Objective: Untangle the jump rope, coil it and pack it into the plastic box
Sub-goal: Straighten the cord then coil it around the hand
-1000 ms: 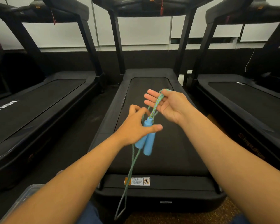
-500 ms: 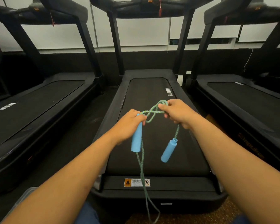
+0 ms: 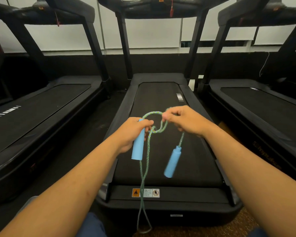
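**Jump rope knot up in the air, both of our hands on it**

Jump rope (image 3: 148, 168) first: it hangs in front of us above the middle treadmill (image 3: 161, 100), held up between our two hands, its long doubled bight trailing down to a loop near the floor; no plastic box that we can make out for certain in this view. On the left, our left hand (image 3: 132, 132) has its fingers wrapped round one blue handle (image 3: 138, 146), handle upright, cord leaving its top in an arc; in the centre, the tangle (image 3: 158, 128), a loose crossing of loops just beside the left thumb; on the right, our right hand (image 3: 183, 120) pinches the cord at the top of that arc, fingertips closed on it, and below it the second handle (image 3: 173, 161) dangles free, tilted, blurred.

We judge we are in the untangling step, coiling and packing not yet begun; the next move calls for slack, not pull; feed the free handle back through the open loop, or the crossing may cinch tight.
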